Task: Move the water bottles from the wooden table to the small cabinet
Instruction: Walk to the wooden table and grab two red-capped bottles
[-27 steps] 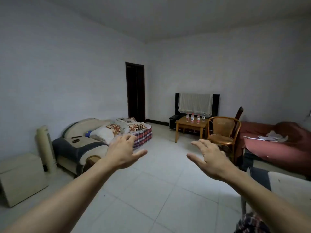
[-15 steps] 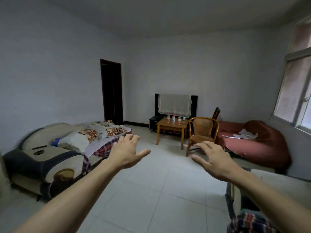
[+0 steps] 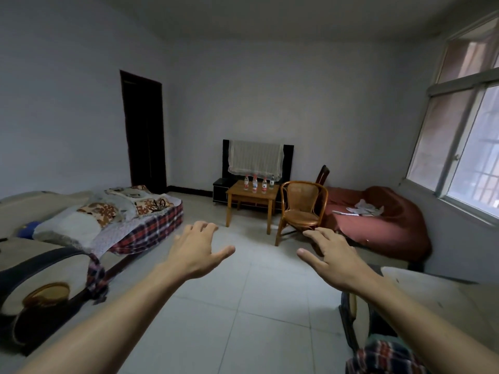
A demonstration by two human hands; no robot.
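Wooden and small, the table [image 3: 252, 194] is standing at the far wall, and four water bottles [image 3: 258, 183] are sitting upright in a row on its top. Both hands are reaching out over the tiled floor [image 3: 243, 306], well apart from the bottles: the left hand [image 3: 198, 251] and the right hand [image 3: 328, 252] are spreading relaxed fingers, holding nothing. A wicker chair [image 3: 301, 209] is standing just beside the table.

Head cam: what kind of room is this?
Most likely a lived-in home room, part living room, part bedroom. A bed with a plaid blanket lies left, a wicker chair beside a wooden table carrying four water bottles, and a covered TV behind.
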